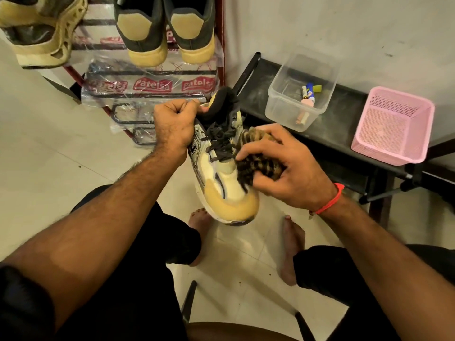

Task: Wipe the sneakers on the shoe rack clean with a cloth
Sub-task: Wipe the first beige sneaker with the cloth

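**Sneaker in hand, cloth on its side**

The left hand [172, 124] clenches the sneaker [222, 168] by its padded collar, held off the floor beside the shoe rack [152, 92]. The right hand [290, 173] presses a bunched cloth [256, 156] against the side. The shoe looks light and soft-walled — the heel likely gives the firmest grip.

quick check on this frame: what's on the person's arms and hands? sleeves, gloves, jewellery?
No gloves. Left hand and right hand are bare, forearms uncovered and hairy. A thin red thread band circles the right wrist. Dark sleeve edge shows on the left upper arm. No rings or watch visible.
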